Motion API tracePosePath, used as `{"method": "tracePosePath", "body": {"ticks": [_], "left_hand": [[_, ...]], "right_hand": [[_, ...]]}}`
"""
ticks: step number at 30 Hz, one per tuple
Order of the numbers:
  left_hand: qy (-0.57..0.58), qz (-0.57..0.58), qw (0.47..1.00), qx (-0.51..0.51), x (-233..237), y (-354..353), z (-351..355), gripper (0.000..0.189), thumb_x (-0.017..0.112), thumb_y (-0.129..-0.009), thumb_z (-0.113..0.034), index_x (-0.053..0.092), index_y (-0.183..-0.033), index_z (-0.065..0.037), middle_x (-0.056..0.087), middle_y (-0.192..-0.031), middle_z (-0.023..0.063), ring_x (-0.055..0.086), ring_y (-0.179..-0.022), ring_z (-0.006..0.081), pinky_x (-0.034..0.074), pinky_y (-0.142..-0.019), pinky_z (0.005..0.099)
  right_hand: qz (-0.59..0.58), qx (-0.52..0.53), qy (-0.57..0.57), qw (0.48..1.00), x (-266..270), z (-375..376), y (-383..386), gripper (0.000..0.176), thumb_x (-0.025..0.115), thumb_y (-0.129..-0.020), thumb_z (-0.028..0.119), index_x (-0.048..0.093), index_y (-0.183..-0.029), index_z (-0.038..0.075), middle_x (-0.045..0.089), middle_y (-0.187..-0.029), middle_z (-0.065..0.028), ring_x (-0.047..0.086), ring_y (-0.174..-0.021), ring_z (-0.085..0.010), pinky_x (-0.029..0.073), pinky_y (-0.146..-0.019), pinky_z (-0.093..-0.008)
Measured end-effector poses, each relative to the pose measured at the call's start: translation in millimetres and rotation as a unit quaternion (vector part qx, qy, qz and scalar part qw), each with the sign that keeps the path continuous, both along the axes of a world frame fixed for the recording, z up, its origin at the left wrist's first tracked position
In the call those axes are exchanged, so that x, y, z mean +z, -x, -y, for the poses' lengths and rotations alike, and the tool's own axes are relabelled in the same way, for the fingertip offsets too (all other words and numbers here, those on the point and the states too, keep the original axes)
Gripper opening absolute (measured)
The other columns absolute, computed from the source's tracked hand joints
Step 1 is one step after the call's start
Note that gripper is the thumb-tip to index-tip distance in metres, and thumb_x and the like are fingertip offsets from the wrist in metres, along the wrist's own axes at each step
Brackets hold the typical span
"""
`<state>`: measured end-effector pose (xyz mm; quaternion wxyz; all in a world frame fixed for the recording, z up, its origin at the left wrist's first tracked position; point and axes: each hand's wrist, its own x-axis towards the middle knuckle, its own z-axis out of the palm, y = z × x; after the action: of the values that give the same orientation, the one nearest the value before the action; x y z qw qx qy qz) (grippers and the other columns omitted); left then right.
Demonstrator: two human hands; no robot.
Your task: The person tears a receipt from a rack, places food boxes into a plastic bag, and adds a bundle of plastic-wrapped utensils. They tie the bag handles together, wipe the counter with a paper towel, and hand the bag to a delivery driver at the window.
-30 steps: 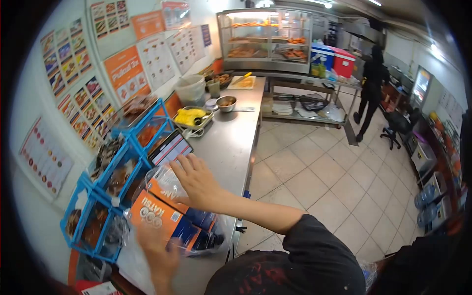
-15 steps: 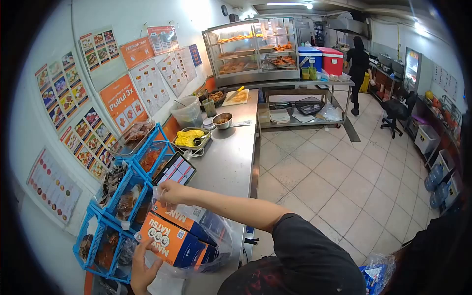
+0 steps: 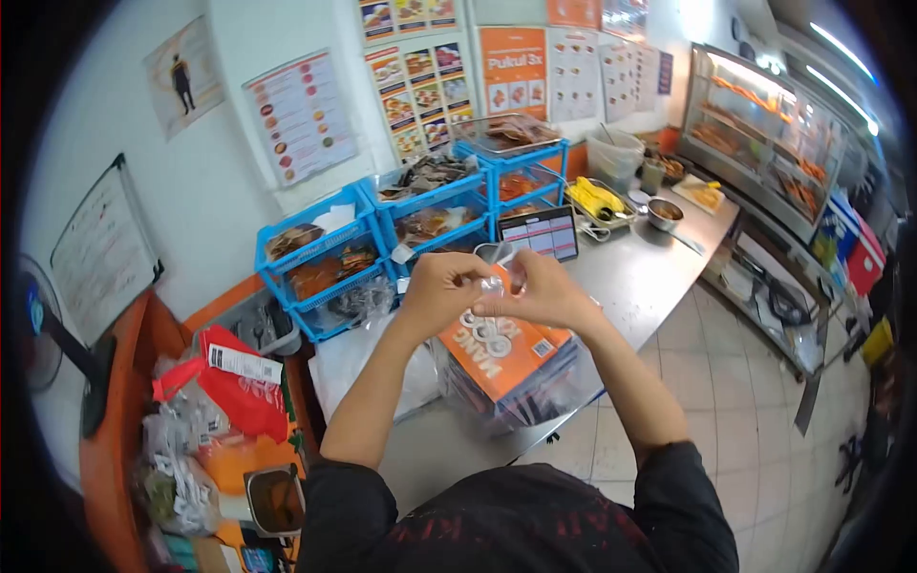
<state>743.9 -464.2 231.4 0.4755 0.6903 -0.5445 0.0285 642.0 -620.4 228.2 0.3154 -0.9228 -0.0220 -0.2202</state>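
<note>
Orange boxes [image 3: 506,355] with white lettering stand inside a clear plastic bag [image 3: 499,416] on the steel counter [image 3: 626,291]. Above the boxes, my left hand [image 3: 444,294] pinches part of the bag's top. My right hand [image 3: 540,291] is close beside it on the right, its fingers also closed on the gathered plastic. Both hands are nearly touching, and the exact shape of the plastic between the fingers is hard to make out. A tablet [image 3: 540,232] stands just behind my right hand.
Blue stacked baskets [image 3: 320,253] with packed items line the wall. Farther right are a tray of yellow food [image 3: 597,199], a metal bowl [image 3: 664,214] and a glass display case [image 3: 759,134]. At the lower left lies a red bag [image 3: 244,382].
The view has swung left. My hands, formerly apart at the bag's far edge and near side, are now together above the boxes, closed on the bag's top.
</note>
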Motion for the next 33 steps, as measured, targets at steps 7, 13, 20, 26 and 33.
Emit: {"method": "tracePosePath", "body": {"ticks": [7,13,20,26,33], "left_hand": [[-0.020,-0.056,0.978,-0.198,-22.5,-1.2,12.6,0.077,0.053,-0.066,0.005,0.026,-0.137,-0.009,0.055,-0.113,0.0104,0.058,-0.088,0.0200,0.047,-0.078,0.0299],[-0.206,-0.101,0.958,-0.171,-6.2,11.1,7.7,0.059,0.048,-0.068,0.001,0.037,-0.127,-0.002,0.058,-0.094,0.0169,0.060,-0.090,0.0277,0.046,-0.078,0.0355],[-0.115,-0.026,0.992,-0.043,-54.9,20.4,6.7,0.040,0.043,-0.065,0.009,0.059,-0.100,0.002,0.060,-0.107,0.0181,0.061,-0.092,0.0307,0.048,-0.074,0.0340],[-0.153,-0.112,0.980,-0.062,-42.5,26.7,-1.8,0.021,0.057,-0.072,-0.014,0.069,-0.088,-0.008,0.062,-0.106,0.0146,0.061,-0.097,0.0284,0.046,-0.083,0.0333],[-0.146,-0.194,0.968,-0.067,-41.7,20.5,0.6,0.018,0.054,-0.078,-0.019,0.060,-0.080,-0.002,0.061,-0.106,0.0173,0.060,-0.099,0.0295,0.046,-0.082,0.0348]], "right_hand": [[0.031,0.048,-0.017,0.998,-10.3,-25.9,19.1,0.024,0.061,-0.064,0.008,0.049,-0.080,-0.005,0.056,-0.063,-0.0209,0.058,-0.065,-0.0381,0.045,-0.059,-0.0445],[-0.045,0.072,-0.060,0.995,11.4,-18.8,39.5,0.041,0.064,-0.069,0.008,0.035,-0.098,0.001,0.057,-0.061,-0.0163,0.059,-0.061,-0.0381,0.045,-0.055,-0.0423],[-0.046,0.182,-0.252,0.949,-6.2,92.9,-37.3,0.024,0.065,-0.077,0.012,0.043,-0.085,0.003,0.059,-0.065,-0.0070,0.058,-0.058,-0.0093,0.044,-0.049,-0.0244],[0.010,0.126,-0.111,0.986,-144.1,166.5,-221.7,0.010,0.062,-0.074,0.009,0.057,-0.078,0.001,0.063,-0.074,-0.0099,0.061,-0.067,-0.0211,0.048,-0.059,-0.0334],[-0.102,-0.025,0.356,0.929,-254.8,131.7,-308.1,0.018,0.054,-0.074,0.020,0.069,-0.077,0.011,0.065,-0.085,-0.0092,0.051,-0.098,-0.0282,0.035,-0.086,-0.0442]]}}
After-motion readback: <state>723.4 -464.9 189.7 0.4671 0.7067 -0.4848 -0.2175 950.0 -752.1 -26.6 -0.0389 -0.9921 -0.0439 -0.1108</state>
